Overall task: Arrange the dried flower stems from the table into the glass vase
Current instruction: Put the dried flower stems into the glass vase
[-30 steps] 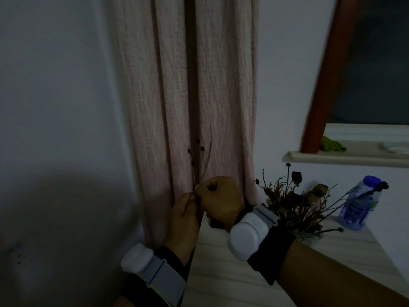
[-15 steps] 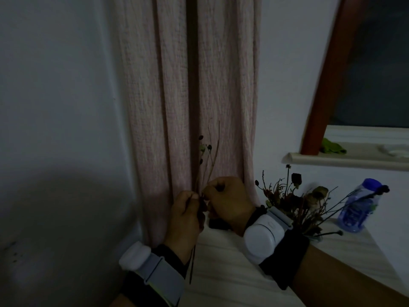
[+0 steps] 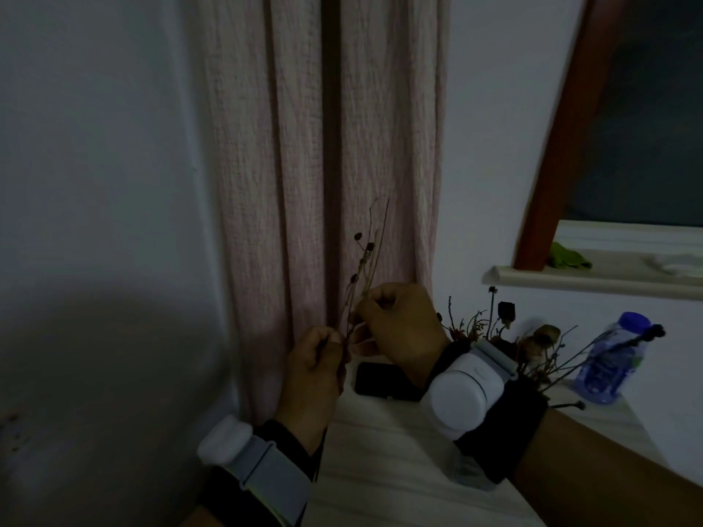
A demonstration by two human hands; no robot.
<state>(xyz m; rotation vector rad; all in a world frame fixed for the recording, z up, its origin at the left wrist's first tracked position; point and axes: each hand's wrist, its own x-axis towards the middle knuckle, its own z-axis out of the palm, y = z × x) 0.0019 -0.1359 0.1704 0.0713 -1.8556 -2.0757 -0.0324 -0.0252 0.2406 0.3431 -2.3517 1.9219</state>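
A pink curtain (image 3: 323, 154) hangs behind the far left corner of the pale counter (image 3: 384, 469), which fills the lower middle of the view. At the counter's far edge, toward its right side, a bunch of dried flowers (image 3: 532, 344) stands spread outward, dark heads and thin twigs fanning up and to the right; the vase holding them is hidden behind the right wrist. A clear plastic bottle (image 3: 608, 367) with a blue cap stands near the far right corner. A dark flat object (image 3: 384, 378) lies at the far edge, just below the hands.

The right hand (image 3: 399, 329) is raised above the far left corner, knuckles toward the camera, fingers curled and pinching the dried flower stems (image 3: 361, 283) near their middle. The left hand (image 3: 312, 367), just below and left of it, pinches the same stems lower down between thumb and forefinger. The stems are thin, brown and wiry, with a few small dark seed heads. Their long axis runs nearly upright, tips pointing up and slightly right against the curtain. Both wrists wear white devices on straps.
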